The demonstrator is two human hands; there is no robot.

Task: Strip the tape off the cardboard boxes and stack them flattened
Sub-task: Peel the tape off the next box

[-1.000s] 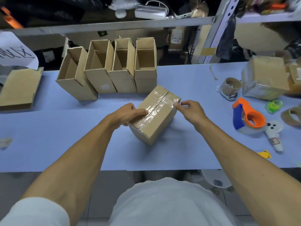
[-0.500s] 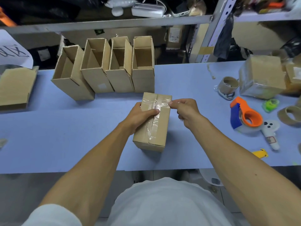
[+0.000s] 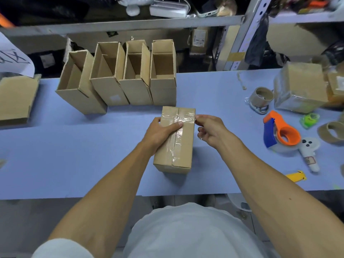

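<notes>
A sealed cardboard box [image 3: 181,146] lies lengthwise in the middle of the blue table [image 3: 74,155], with clear tape [image 3: 178,135] along its top seam and across its far end. My left hand [image 3: 161,132] grips the box's left side, thumb pressed on the taped seam. At the far right corner of the box, my right hand [image 3: 210,130] pinches the edge of the cross strip of tape. Behind the box stands a row of several open, untaped boxes [image 3: 119,90].
A flattened box [image 3: 15,101] lies at the far left. On the right are another taped box [image 3: 299,90], empty tape cores [image 3: 260,97], an orange and blue tape dispenser [image 3: 281,133], a white-handled tool [image 3: 309,155] and a yellow cutter [image 3: 296,176]. Shelving runs behind the table.
The sealed box has turned from a diagonal to lying straight away from me. My left hand has shifted onto its top seam; my right hand stays at the far right tape edge.
</notes>
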